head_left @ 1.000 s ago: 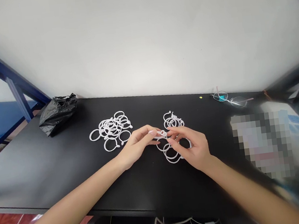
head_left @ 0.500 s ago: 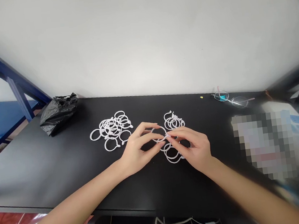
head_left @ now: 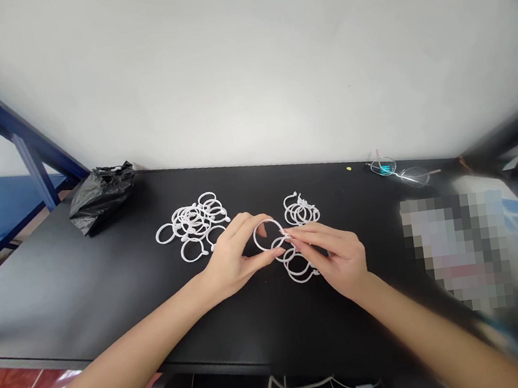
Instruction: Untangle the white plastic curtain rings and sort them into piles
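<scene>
A white plastic curtain ring (head_left: pixel 268 220), its loop facing me, is held up between both hands above the black table. My right hand (head_left: pixel 337 252) pinches it at the small clasp end between thumb and fingers. Curved about the ring's left side, my left hand (head_left: pixel 231 257) has fingertips behind the loop and the thumb by its lower edge. Several more white rings (head_left: pixel 302 281) lie below and partly behind my right hand. Just beyond it is a small cluster of rings (head_left: pixel 302 214). Left of my left hand lies a larger heap of rings (head_left: pixel 191 221).
A crumpled black plastic bag (head_left: pixel 103 194) rests at the table's far left. Eyeglasses (head_left: pixel 398 174) lie at the back right, near a blurred-out packet (head_left: pixel 460 257). The black table (head_left: pixel 86 290) meets a white wall (head_left: pixel 243 64). Cables (head_left: pixel 311 386) hang below its front edge.
The ring between my hands has turned to face me more and shifted slightly left. My left fingers have moved from its front to behind it; my right hand keeps its pinch.
</scene>
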{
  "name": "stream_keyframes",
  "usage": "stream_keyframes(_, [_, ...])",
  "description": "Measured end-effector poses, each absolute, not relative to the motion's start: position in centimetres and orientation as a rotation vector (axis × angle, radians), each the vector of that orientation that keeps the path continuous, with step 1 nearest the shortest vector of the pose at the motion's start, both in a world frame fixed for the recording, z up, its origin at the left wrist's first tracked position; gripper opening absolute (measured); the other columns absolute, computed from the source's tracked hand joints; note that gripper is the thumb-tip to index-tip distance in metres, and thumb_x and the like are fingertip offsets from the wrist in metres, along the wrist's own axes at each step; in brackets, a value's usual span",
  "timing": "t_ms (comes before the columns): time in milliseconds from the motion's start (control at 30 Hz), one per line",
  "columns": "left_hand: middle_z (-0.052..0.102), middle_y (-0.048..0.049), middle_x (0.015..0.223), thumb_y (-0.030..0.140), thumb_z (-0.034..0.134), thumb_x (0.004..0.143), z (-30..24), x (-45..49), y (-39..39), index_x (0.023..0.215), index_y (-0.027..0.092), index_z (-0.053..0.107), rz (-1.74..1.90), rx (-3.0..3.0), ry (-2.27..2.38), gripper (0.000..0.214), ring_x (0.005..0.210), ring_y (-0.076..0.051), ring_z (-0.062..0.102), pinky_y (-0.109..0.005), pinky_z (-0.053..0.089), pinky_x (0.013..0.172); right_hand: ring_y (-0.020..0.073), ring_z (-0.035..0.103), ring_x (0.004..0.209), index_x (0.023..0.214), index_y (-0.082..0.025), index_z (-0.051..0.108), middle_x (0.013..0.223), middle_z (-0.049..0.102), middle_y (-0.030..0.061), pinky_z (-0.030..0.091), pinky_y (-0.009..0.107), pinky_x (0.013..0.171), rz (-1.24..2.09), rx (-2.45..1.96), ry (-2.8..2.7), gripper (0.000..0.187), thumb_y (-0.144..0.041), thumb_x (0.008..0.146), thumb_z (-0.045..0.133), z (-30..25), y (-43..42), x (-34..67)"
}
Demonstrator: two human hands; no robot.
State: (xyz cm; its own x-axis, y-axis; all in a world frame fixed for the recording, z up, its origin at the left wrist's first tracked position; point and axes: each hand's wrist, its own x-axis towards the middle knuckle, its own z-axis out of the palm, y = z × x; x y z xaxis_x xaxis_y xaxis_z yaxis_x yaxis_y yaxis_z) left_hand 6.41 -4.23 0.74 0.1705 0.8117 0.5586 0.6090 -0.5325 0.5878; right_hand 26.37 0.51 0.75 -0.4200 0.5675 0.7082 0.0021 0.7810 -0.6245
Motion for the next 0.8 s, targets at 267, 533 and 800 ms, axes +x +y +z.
stream_keyframes(267, [0.053, -0.0002, 0.075, 0.039, 0.061, 0.093, 0.88, 6.54, -4.31, 0.112, 0.015, 0.057, 1.371, 2.315, 1.407, 0.031, 0.070, -0.014, 0.050, -0.027, 0.046, 0.067, 0.0175, 0.073, 0.081, 0.115, -0.025, 0.072, 0.097, 0.077, 0.0053, 0.061, 0.029, 0.069, 0.633, -0.423, -1.933, 0.038, -0.002, 0.086, 0.061, 0.36, 0.37, 26.53])
stream_keyframes(533, [0.055, -0.0006, 0.074, 0.037, 0.063, 0.091, 0.91, 6.72, -4.33, 0.112, 0.016, 0.058, 1.414, 2.318, 1.402, 0.029, 0.071, -0.015, 0.052, -0.028, 0.047, 0.067, 0.0176, 0.072, 0.080, 0.114, -0.025, 0.071, 0.096, 0.077, 0.0057, 0.061, 0.031, 0.068, 0.592, -0.390, -1.937, 0.037, -0.002, 0.087, 0.059, 0.31, 0.43, 26.43])
stream_keyframes(800, [0.062, -0.0037, 0.082, 0.038, 0.069, 0.087, 0.96, 6.61, -4.25, 0.119, 0.017, 0.058, 1.484, 2.354, 1.372, 0.039, 0.076, -0.016, 0.056, -0.032, 0.049, 0.071, 0.0195, 0.072, 0.081, 0.107, -0.022, 0.073, 0.094, 0.077, 0.0068, 0.061, 0.033, 0.067, 0.524, -0.487, -1.860, 0.035, 0.001, 0.083, 0.061, 0.26, 0.75, 26.49])
